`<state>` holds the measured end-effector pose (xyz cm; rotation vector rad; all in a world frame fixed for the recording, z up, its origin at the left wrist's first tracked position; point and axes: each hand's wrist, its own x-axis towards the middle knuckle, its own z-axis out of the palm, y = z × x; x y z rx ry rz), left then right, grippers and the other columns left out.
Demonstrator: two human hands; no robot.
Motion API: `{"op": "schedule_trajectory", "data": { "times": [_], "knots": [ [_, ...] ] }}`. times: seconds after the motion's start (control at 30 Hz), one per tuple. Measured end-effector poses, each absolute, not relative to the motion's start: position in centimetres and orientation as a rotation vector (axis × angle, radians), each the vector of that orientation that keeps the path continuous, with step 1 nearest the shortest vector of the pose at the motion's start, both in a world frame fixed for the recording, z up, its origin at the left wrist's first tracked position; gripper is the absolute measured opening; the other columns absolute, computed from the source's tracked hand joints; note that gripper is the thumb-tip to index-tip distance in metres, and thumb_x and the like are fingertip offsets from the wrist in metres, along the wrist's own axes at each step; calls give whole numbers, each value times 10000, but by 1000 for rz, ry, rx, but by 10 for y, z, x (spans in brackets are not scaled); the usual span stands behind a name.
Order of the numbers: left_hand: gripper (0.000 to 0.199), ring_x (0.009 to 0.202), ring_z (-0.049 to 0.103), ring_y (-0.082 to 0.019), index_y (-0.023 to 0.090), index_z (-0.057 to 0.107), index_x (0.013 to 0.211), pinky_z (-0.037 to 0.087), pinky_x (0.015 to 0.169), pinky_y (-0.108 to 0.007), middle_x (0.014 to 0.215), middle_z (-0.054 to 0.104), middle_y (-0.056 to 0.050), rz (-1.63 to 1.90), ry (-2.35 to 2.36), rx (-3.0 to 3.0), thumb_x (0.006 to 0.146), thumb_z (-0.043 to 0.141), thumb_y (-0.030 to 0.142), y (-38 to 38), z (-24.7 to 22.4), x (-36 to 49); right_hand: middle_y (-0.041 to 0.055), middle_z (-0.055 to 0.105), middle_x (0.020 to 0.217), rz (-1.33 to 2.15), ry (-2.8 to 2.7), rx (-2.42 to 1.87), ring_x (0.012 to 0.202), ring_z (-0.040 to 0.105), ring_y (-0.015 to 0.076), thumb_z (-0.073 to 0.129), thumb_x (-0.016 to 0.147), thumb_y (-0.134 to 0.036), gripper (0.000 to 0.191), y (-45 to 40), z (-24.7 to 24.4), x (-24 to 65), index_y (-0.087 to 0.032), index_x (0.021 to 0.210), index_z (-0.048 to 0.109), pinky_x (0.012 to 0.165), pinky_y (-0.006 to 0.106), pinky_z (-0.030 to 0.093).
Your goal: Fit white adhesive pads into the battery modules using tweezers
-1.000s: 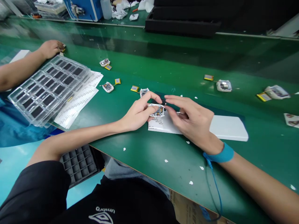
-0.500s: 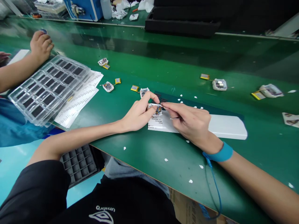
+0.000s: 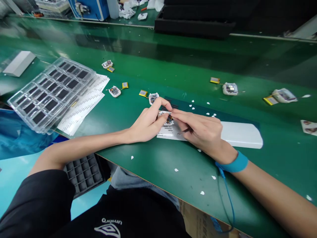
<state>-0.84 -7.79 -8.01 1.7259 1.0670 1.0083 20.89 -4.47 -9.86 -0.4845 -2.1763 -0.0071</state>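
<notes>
My left hand [image 3: 151, 120] pinches a small white housing with a circuit board [image 3: 169, 119] inside, thumb and index finger at its edges. It is held just above a white strip printed with lettering [image 3: 164, 134]. My right hand [image 3: 200, 127] meets it from the right, its fingertips pressed together at the housing's right edge. Something thin and dark shows beneath those fingers, too hidden to name. Just behind my left hand lies another white housing [image 3: 153, 98], wired to a yellow battery [image 3: 143, 93]. Small black strips [image 3: 170, 105] lie behind the held housing.
More housings with batteries lie on the green surface, one at left [image 3: 115, 91], others farther back [image 3: 230, 88], [image 3: 284, 95]. A clear compartment tray [image 3: 52, 94] rests on printed sheets [image 3: 81, 109] at left. White scraps are scattered about. A blue cord [image 3: 231, 201] hangs from my right wristband.
The other person's hand above the clear tray has gone from view, and a white block shows there. The housings farther back have shifted slightly left. My right fingers have closed in around the held housing.
</notes>
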Motion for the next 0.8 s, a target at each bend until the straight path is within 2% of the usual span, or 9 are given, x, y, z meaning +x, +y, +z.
{"op": "schedule_trajectory", "data": {
  "times": [0.1, 0.3, 0.37, 0.57, 0.8],
  "knots": [
    [106, 481, 400, -121, 235, 455, 1154, 304, 488, -282, 586, 438, 101, 1003, 1057, 1728, 1051, 464, 258, -79, -80, -8, -1, 795, 1294, 18, -2182, -445, 1052, 825, 242, 640, 966, 53, 605, -45, -99, 210, -317, 1439, 718, 902, 308, 719],
    [80, 479, 393, -104, 239, 425, 1109, 293, 495, -277, 608, 417, 104, 980, 1041, 1779, 1048, 462, 201, -78, -77, -9, -12, 810, 1240, 96, -2170, -594, 1028, 830, 253, 662, 1029, -59, 417, -46, -97, 208, -333, 1313, 796, 879, 337, 735],
    [110, 475, 396, -103, 237, 416, 1126, 279, 494, -278, 610, 405, 107, 965, 1032, 1803, 1042, 460, 181, -77, -76, -9, -18, 813, 1223, 105, -2176, -630, 1023, 831, 259, 655, 1033, -73, 406, -46, -97, 208, -344, 1295, 805, 874, 354, 740],
    [105, 438, 375, -91, 217, 417, 1161, 252, 475, -271, 590, 386, 126, 1008, 1003, 1890, 1076, 457, 262, -79, -78, -8, 16, 783, 1297, 53, -2150, -498, 1036, 829, 241, 632, 990, 32, 597, -47, -97, 207, -312, 1473, 703, 899, 319, 725],
    [73, 423, 381, -76, 223, 423, 1092, 244, 467, -242, 572, 411, 132, 1045, 998, 1944, 1088, 459, 287, -82, -80, -7, 36, 780, 1324, -75, -2221, -549, 1043, 831, 242, 592, 973, 22, 598, -53, -96, 210, -266, 1489, 678, 905, 317, 716]
  ]
}}
